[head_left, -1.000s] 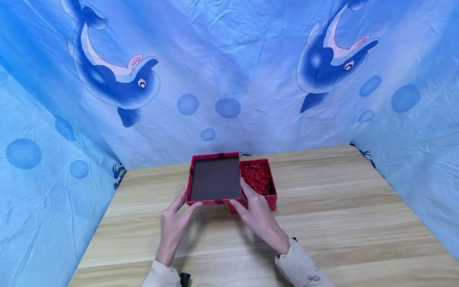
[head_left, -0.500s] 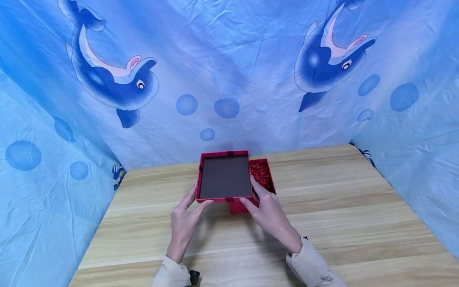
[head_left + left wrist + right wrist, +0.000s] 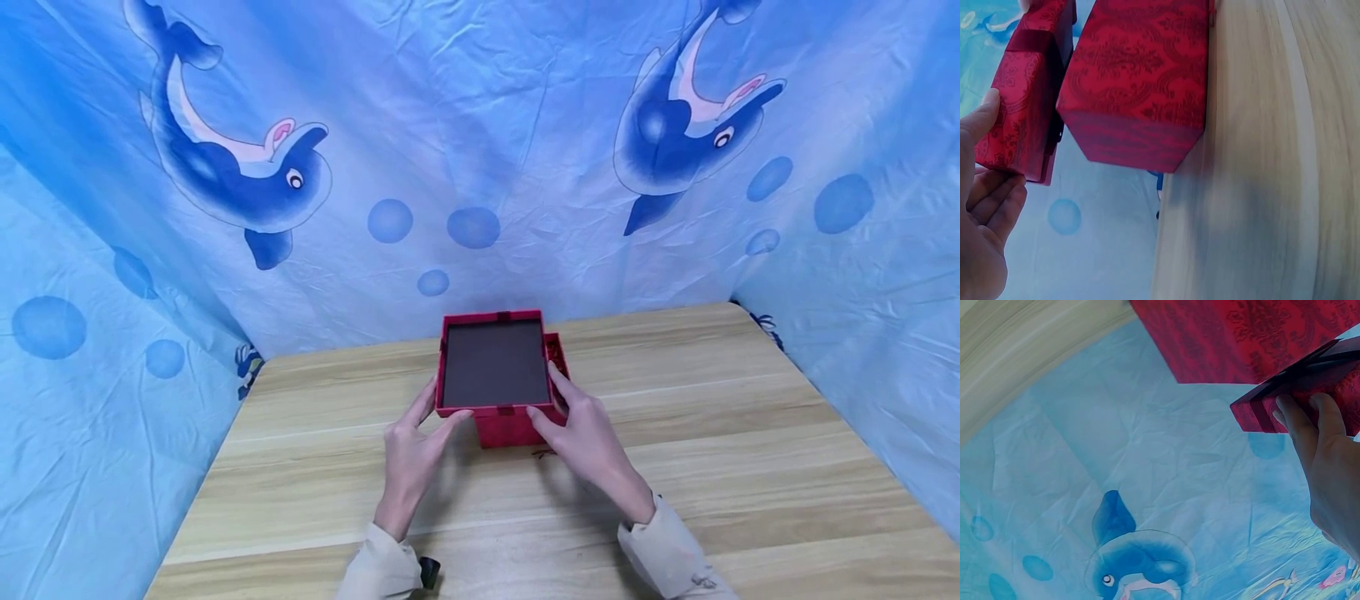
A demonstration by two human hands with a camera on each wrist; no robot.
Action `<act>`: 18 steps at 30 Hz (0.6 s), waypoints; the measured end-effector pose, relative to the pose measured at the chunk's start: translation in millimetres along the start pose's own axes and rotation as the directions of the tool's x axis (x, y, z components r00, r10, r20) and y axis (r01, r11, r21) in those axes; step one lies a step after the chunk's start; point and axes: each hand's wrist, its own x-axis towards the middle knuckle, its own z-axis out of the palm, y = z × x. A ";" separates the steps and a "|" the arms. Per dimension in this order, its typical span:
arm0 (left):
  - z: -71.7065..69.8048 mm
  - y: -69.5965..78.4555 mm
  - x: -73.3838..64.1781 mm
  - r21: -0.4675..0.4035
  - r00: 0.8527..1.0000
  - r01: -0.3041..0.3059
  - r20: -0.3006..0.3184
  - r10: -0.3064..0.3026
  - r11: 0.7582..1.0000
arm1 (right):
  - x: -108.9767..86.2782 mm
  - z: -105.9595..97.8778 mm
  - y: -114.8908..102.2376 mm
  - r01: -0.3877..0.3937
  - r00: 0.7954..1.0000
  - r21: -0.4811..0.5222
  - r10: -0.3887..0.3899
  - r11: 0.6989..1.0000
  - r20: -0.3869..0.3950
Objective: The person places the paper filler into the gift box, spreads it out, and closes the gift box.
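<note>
Both hands hold a red patterned box lid (image 3: 495, 362) above the open red box (image 3: 510, 432) on the table. A dark panel framed by a red rim faces up, and a dark ribbon (image 3: 1035, 42) crosses the lid's side. My left hand (image 3: 412, 458) pinches the near left corner, thumb on the front side and fingers beneath in the left wrist view. At the near right corner, my right hand (image 3: 592, 442) grips with its thumb in front and fingers along the right side. The lid covers most of the box opening in the head view; a strip of red filling shows at right.
The wooden table (image 3: 712, 433) spreads around the box. Behind it hangs a blue curtain (image 3: 480, 150) with dolphins and bubbles. A few dark red shreds (image 3: 543, 453) lie at the box's front. Light sleeves (image 3: 667, 546) cover both forearms.
Both hands have carried the lid rightward, from the left of the box to over it. Less of the red filling shows now.
</note>
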 end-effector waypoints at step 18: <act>23.2 12.2 -0.3 -0.015 0.998 0.038 0.050 -0.037 0.999 | 6.9 -13.3 15.1 -0.018 0.999 0.074 0.021 0.997 -0.046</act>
